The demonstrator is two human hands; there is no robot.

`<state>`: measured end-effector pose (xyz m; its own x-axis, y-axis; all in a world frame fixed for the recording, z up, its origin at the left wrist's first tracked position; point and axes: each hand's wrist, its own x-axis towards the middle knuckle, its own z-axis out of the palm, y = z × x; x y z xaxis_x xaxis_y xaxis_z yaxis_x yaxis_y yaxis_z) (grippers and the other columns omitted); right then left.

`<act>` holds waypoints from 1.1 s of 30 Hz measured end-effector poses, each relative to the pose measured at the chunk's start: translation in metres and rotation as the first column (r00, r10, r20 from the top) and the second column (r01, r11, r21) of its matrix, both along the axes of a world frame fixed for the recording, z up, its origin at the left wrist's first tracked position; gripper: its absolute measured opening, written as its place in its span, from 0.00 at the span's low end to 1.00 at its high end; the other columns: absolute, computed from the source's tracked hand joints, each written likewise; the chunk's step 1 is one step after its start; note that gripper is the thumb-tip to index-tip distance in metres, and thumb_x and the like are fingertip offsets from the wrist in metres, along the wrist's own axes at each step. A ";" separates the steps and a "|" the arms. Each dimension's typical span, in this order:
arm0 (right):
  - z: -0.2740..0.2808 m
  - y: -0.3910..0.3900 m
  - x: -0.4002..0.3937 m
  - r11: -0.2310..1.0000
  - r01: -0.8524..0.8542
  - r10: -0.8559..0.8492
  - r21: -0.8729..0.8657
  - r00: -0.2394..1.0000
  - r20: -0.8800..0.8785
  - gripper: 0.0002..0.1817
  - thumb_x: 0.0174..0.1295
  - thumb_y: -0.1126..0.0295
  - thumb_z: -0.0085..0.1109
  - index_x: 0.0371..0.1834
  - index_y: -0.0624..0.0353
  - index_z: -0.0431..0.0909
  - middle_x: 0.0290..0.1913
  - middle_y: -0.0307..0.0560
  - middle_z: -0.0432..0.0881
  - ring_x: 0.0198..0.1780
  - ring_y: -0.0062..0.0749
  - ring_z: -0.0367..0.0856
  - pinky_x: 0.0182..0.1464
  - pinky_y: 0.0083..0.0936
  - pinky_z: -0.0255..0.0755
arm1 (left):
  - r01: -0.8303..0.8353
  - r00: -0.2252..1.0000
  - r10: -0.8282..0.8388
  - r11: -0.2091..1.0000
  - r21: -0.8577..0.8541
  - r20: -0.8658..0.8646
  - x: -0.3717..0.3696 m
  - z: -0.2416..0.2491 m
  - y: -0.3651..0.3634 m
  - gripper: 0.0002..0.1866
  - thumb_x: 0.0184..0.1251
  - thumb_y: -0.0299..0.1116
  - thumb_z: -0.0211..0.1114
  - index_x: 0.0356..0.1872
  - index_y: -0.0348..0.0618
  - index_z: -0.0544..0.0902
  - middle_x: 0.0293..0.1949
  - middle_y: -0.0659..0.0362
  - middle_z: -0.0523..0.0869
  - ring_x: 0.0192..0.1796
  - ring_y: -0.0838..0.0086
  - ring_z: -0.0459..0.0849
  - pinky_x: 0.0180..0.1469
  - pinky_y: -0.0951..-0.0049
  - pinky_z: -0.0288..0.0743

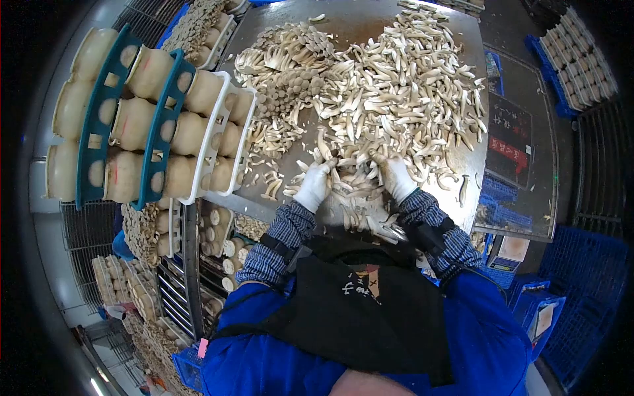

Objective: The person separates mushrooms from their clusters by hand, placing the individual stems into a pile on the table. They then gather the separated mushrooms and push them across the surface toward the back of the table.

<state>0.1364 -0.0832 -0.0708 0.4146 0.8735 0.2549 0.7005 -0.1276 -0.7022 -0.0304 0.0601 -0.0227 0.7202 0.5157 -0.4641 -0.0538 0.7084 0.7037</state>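
Pale, soft mushrooms (389,92) heaped all over the shiny metal worktop (356,20), with the nearest clump (350,173) at the near edge of the heap, right between two white-gloved hands. Left hand (315,185) curled into the near edge of the heap, fingers bent around stems. Right hand (395,177) just beside it, also curled in and pinching stems from the other side. Probably light and bendy, easy to snap or bruise, maybe a bit slippery; best taken low on the thick stems, not by the little caps, and squeezed gently. Left of the heap, white and teal crates (158,119) full of round cream-coloured jars (148,69), lying tilted. Hard to see: fingertips buried among stems, so no telling how many pieces sit in each grip. Far side of the heap squashed small by the curved lens. Right of the heap, blue baskets (568,310) in dark shadow, contents not clear. Lower racks (172,277) partly cut off.
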 end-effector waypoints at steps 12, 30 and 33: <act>0.015 -0.027 0.011 0.788 0.615 -0.504 0.034 0.676 -0.538 0.12 0.69 0.68 0.55 0.46 0.67 0.79 0.35 0.56 0.83 0.39 0.42 0.82 0.44 0.32 0.76 | 0.065 0.984 0.034 0.848 0.526 -0.176 -0.023 -0.081 0.020 0.16 0.76 0.34 0.48 0.52 0.36 0.79 0.39 0.56 0.85 0.28 0.77 0.80 0.29 0.80 0.75; -0.026 -0.119 -0.028 0.878 0.442 -0.408 -0.186 0.486 -0.773 0.12 0.69 0.64 0.57 0.44 0.62 0.83 0.29 0.45 0.83 0.34 0.24 0.79 0.40 0.22 0.73 | 0.259 0.941 -0.120 0.858 0.444 -0.317 0.001 -0.059 -0.028 0.18 0.71 0.22 0.55 0.61 0.35 0.73 0.49 0.56 0.84 0.41 0.78 0.83 0.42 0.78 0.80; -0.026 -0.175 -0.018 0.786 0.551 -0.577 -0.279 0.492 -0.652 0.16 0.67 0.61 0.62 0.44 0.65 0.83 0.31 0.48 0.84 0.34 0.27 0.79 0.40 0.23 0.73 | 0.380 0.890 0.007 0.542 0.750 -0.456 -0.007 -0.077 -0.005 0.19 0.67 0.21 0.58 0.59 0.31 0.75 0.51 0.55 0.83 0.52 0.75 0.80 0.57 0.78 0.72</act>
<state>0.1183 -0.2585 -0.0967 0.8574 0.3907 -0.3350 -0.1992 -0.3482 -0.9160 -0.0378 0.0550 -0.0997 0.7197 0.6745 -0.1645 0.3989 -0.2078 0.8931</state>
